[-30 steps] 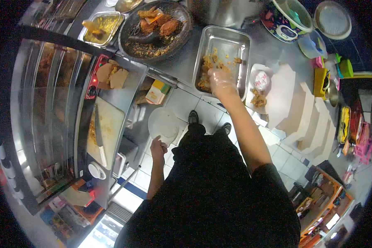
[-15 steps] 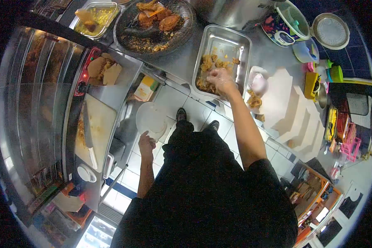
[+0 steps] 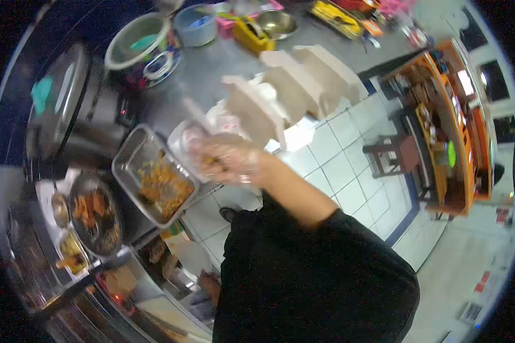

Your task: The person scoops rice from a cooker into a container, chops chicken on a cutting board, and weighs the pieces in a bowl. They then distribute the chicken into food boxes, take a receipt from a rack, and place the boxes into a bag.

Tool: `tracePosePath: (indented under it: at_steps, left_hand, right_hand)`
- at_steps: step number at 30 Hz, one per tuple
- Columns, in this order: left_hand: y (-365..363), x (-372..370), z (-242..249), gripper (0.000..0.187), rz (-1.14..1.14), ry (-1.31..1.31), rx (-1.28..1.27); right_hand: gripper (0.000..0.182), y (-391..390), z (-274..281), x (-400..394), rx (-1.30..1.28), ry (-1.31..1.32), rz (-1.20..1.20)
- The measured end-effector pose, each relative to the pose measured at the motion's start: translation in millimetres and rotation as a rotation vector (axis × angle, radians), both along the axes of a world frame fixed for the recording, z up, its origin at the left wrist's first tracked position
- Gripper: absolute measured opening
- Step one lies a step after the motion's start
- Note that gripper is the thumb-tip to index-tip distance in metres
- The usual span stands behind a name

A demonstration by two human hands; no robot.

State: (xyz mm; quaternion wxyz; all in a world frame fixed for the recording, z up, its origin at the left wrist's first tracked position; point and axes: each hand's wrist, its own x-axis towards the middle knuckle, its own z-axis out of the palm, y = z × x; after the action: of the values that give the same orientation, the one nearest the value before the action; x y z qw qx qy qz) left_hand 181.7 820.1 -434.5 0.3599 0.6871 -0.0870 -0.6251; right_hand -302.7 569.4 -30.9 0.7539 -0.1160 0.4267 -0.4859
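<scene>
My right hand [image 3: 229, 160], in a clear plastic glove, is closed around brown food pieces, blurred by motion. It is over the near edge of an open white takeaway box, right of a steel tray [image 3: 127, 166] that holds chopped fried food [image 3: 169, 194]. Low in the view, my left hand [image 3: 210, 284] grips the edge of a round, whitish translucent dish [image 3: 191, 257]; its fingers are partly dark and blurred.
Open cardboard boxes [image 3: 292, 94] line the counter's edge. A dark stone mortar [image 3: 106, 243] with fried pieces stands at the left, near a large pot [image 3: 68, 97]. Tubs and a steel bowl [image 3: 277, 24] are at the back. A stool [image 3: 397, 154] stands on the tiled floor.
The view has swung to the right. My right hand has come out of the steel tray with food and moved over to the white box. My left hand still has the round dish.
</scene>
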Motion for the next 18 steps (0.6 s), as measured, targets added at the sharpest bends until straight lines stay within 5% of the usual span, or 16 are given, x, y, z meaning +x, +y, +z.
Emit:
tracePosePath:
  at_steps: [2,3,4,6,8,9,11,12,15,18]
  left_hand:
    - [-0.5,13.7,-26.1,0.032,-0.695,-0.569,-0.326]
    - [-5.7,16.2,-28.7,0.035,-1.015,-0.889,-0.523]
    - [-13.6,11.9,-25.6,0.038,-1.193,-1.056,-0.676]
    - [-23.9,-15.8,-3.1,0.042,-1.259,-1.223,-0.47]
    - [-34.5,-37.7,4.3,0.052,-0.197,-0.352,0.091]
    - [-41.6,-48.0,11.2,0.052,-0.202,-0.384,0.096]
    - [-43.3,-48.3,27.0,0.045,-1.518,-1.565,-0.81]
    - [-42.5,-52.8,36.9,0.045,-1.531,-1.584,-0.786]
    - [-41.5,-81.1,66.0,0.037,-1.182,-1.001,-0.42]
    - [-62.1,-182.2,134.3,0.034,-0.614,-0.581,-0.005]
  right_hand:
    - [0.024,42.0,-1.5,-88.9,-0.298,-0.192,-0.178]
    - [0.027,60.7,29.3,-121.5,-0.095,0.353,-0.343]
    - [0.033,75.1,33.4,-160.1,-0.184,0.473,-0.433]
    - [0.038,91.1,14.3,-238.5,-0.068,1.113,-0.393]
    - [0.036,100.4,-30.3,-299.6,-0.047,1.312,-0.332]
    - [0.035,102.5,-52.2,-321.0,-0.034,1.524,-0.25]
    - [0.032,100.7,-84.2,-347.5,-0.093,1.615,-0.064]
    - [0.029,97.6,-99.6,-357.7,-0.175,1.735,0.13]
    - [0.02,84.7,-183.9,-368.4,-0.294,1.712,0.405]
    - [0.02,81.8,-154.9,-368.1,-0.243,1.686,0.426]
